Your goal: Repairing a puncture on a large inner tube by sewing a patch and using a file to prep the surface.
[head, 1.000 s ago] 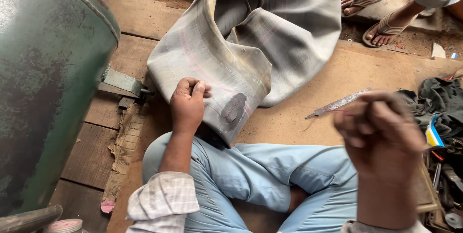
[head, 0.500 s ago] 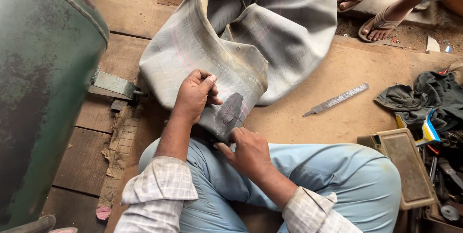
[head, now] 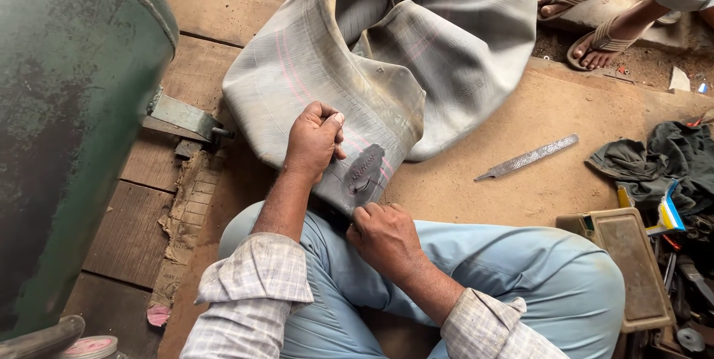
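Left hand (head: pixel 314 142) was fisted, pinning the grey inner tube (head: pixel 387 69) on the lap; right hand (head: pixel 384 236) pinched its edge just below a dark roughened patch (head: pixel 362 169). Plank floor (head: pixel 216 10) spread beyond them, big green tank (head: pixel 67 128) to the left, metal file (head: pixel 526 157) off right.

The place is a small tyre repair workshop, open to the ground outside. The floor (head: pixel 223 10) is made of rough, dusty wooden planks, and bare earth starts at its far edge. A big green metal tank (head: pixel 67 128) stands on the left. A large grey inner tube (head: pixel 416 54) with a dark patch lies on the floor. A metal file (head: pixel 528 157), rags (head: pixel 662 154) and scattered hand tools (head: pixel 688 255) lie on the right.
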